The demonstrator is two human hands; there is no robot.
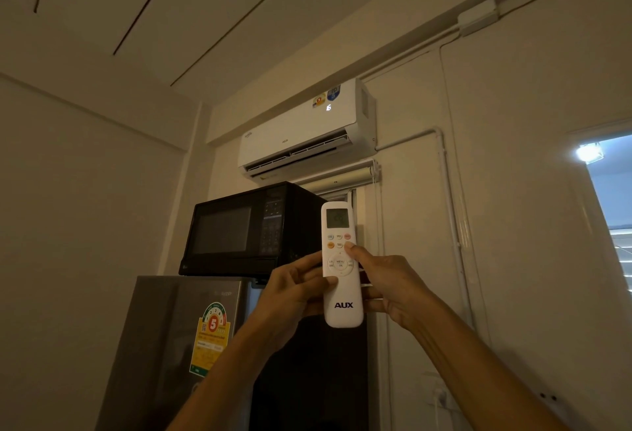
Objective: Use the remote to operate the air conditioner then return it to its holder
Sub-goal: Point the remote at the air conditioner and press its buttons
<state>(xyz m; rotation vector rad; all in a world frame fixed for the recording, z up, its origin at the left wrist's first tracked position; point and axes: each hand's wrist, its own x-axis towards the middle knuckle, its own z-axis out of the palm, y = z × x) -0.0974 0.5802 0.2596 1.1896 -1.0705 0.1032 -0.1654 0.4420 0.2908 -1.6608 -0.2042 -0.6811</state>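
A white AUX remote [343, 307] is held upright in front of me, its small screen facing me. My left hand [294, 290] grips its left side with the thumb resting below the round menu pad. My right hand [386, 285] holds the right side, its thumb on a button at the upper right of the pad. High on the wall hangs the white air conditioner [301, 129], its flap open and a lit digit showing on its front. No remote holder is in view.
A black microwave [246, 230] sits on a grey fridge [178, 345] below the air conditioner. A rolled blind [342, 177] hangs under the unit. White pipes [448, 191] run down the wall. A bright window [612, 198] is at the right.
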